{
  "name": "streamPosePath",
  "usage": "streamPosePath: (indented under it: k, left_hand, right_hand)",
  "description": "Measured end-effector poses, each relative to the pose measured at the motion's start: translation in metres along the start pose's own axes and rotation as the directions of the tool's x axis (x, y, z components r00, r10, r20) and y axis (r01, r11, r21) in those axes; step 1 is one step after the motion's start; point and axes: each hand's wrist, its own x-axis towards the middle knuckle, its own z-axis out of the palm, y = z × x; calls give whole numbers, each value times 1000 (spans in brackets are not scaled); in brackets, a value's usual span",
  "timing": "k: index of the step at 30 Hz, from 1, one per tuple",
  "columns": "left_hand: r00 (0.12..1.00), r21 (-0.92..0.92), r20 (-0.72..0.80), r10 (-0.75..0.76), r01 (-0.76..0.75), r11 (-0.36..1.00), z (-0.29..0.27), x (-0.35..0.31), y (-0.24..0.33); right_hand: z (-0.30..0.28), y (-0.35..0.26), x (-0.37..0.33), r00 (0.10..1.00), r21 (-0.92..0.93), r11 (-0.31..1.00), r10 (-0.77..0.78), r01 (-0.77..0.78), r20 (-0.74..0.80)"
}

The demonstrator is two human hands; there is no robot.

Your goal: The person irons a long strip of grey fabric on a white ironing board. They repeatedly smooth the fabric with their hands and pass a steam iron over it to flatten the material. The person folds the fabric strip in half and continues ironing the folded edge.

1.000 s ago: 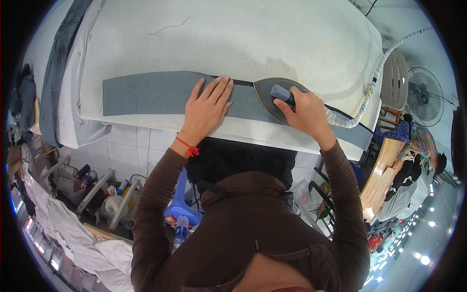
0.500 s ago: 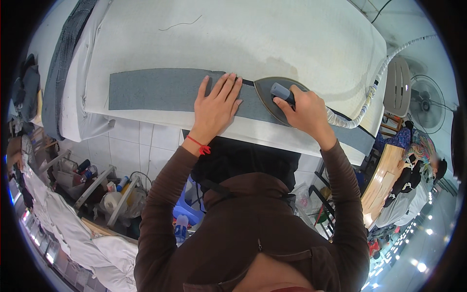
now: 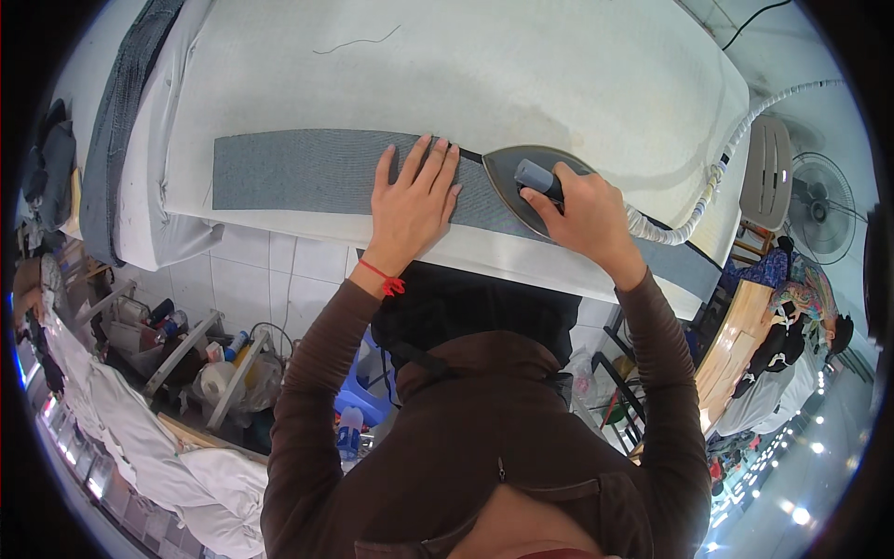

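A long strip of grey-blue fabric (image 3: 289, 172) lies along the near edge of a white padded ironing table (image 3: 447, 65). My left hand (image 3: 414, 200) rests flat on the strip, fingers stretched out, with a red string at the wrist. Just right of it, my right hand (image 3: 589, 210) grips the handle of an iron (image 3: 503, 177). The iron's pointed tip faces left, and its plate sits on the strip, hiding the cloth below. A dark band shows at the strip's far edge between my left fingers and the iron's tip.
A white wrapped hose (image 3: 689, 228) runs from behind the iron to the upper right. Folded dark fabric (image 3: 116, 140) hangs over the table's left end. A loose thread (image 3: 358, 43) lies farther back. At right are a fan (image 3: 821, 207) and a wooden table (image 3: 736, 349).
The iron and both hands hold almost the same place on the strip. The whole view has shifted slightly.
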Motion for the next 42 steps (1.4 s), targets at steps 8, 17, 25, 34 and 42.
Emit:
streamPosePath:
  k: [8, 17, 25, 34, 42]
  left_hand:
    - [1000, -45, -6, -8, 8, 999, 0, -3, -1]
    - [993, -141, -83, -83, 71, 988, -5, -6, -20]
    - [880, 148, -290, -377, 430, 890, -38, -62, -179]
    - [996, -259, 68, -56, 72, 963, -30, 39, -86]
    - [993, -441, 63, 101, -63, 895, -23, 56, -102]
  right_hand:
    - [-2, -1, 22, 999, -15, 1000, 0, 0, -54]
    - [-29, 82, 114, 725, -78, 990, -139, 117, -675]
    - [32, 129, -74, 784, 52, 982, 176, -181, -595]
    - [107, -47, 40, 801, 170, 950, -116, 262, -587]
    - [107, -49, 75, 822, 59, 938, -267, 341, -503]
